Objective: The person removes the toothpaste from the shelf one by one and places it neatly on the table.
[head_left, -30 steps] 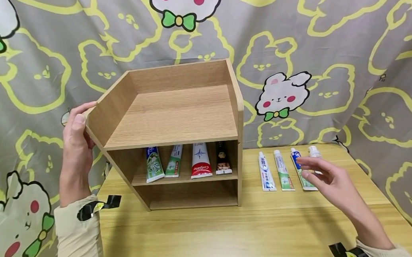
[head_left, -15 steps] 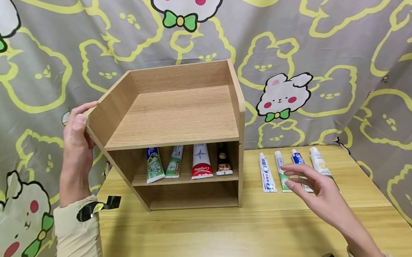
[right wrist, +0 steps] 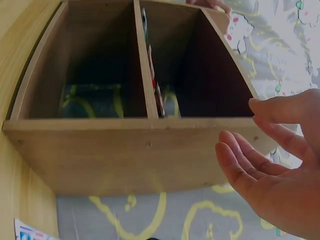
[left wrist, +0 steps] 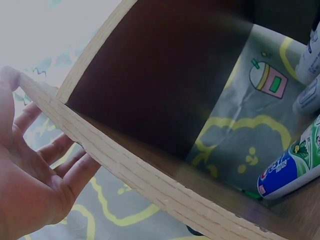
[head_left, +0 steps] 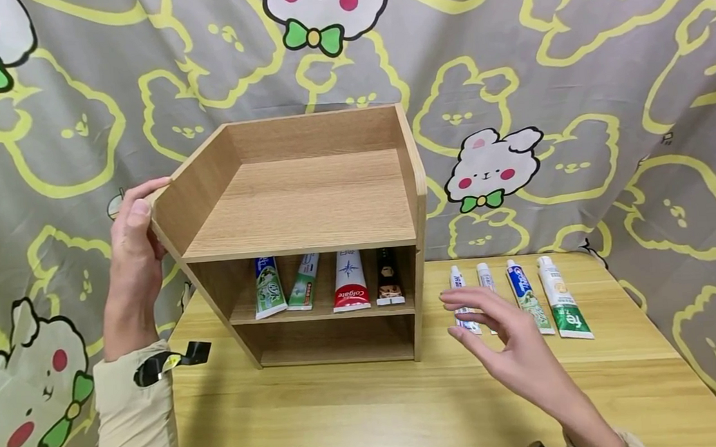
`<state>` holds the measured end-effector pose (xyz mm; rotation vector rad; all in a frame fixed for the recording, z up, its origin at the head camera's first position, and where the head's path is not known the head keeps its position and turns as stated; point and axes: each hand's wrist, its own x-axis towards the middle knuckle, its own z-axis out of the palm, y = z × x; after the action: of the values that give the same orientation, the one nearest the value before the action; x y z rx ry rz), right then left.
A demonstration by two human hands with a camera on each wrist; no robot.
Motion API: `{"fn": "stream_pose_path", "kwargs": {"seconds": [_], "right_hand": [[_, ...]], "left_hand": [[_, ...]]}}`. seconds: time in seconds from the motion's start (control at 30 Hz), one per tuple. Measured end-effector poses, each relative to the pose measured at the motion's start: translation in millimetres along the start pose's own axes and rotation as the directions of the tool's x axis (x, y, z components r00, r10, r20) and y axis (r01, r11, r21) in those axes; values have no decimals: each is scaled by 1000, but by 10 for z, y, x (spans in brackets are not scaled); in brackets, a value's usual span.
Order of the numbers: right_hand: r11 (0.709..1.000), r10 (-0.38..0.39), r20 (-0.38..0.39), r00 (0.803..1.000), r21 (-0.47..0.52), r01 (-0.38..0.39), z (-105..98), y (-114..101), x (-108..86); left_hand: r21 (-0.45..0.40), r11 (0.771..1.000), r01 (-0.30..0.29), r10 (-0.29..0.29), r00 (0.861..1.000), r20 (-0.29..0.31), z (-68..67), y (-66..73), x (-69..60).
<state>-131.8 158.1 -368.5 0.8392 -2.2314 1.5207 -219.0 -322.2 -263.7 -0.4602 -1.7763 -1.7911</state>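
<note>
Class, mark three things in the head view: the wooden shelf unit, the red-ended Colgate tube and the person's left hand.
Wooden shelf unit [head_left: 300,214]: head view, on its top board.
Red-ended Colgate tube [head_left: 350,279]: head view, on its printed front.
Left hand [head_left: 132,250]: head view, mid-hand, below the thumb.

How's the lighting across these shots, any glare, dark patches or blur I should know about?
Head view: fairly even light, mostly sharp, a pale sheen on the table, lettering readable on the Colgate tube. Left wrist view: glare bleaches the upper left, yet inside the shelf it's nearly black. Right wrist view: compartments shadowed, picture somewhat soft, right hand partly cropped.
</note>
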Motion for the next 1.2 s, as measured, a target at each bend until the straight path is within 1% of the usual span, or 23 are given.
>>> {"fn": "stream_pose_path", "kwargs": {"seconds": [0.2, 0.3, 0.43, 0.67, 0.73, 0.9, 1.07, 1.2], "right_hand": [[998, -67, -9, 998, -23, 67, 144, -50, 103], [992, -100, 14, 995, -74, 101, 231, -80, 160], [977, -139, 38, 990, -158, 143, 359, -117, 227], [957, -151, 86, 985, -238, 167, 614, -126, 320], [948, -167, 78, 983, -262, 182, 685, -103, 354], [930, -176, 38, 984, -320, 178, 854, -53, 427], [909, -174, 28, 984, -380, 171, 1015, -5, 513], [889, -148, 9, 989, -437, 137, 1102, 43, 571]], "left_hand": [[-2, 1000, 5, -5, 1000, 5, -2, -4, -2], [-9, 1000, 0, 0, 1000, -3, -8, -1, 2], [-6, 1000, -4, 4, 1000, -5, -16, 2, 3], [3, 1000, -4, 4, 1000, -12, -27, 10, -5], [-1, 1000, -3, 3, 1000, -8, -24, 14, -1], [-2, 1000, -5, 6, 1000, 7, -17, 21, 13], [-6, 1000, -6, 6, 1000, -4, -13, 16, 13], [-15, 1000, 0, 0, 1000, -9, -2, 7, 14]]}}
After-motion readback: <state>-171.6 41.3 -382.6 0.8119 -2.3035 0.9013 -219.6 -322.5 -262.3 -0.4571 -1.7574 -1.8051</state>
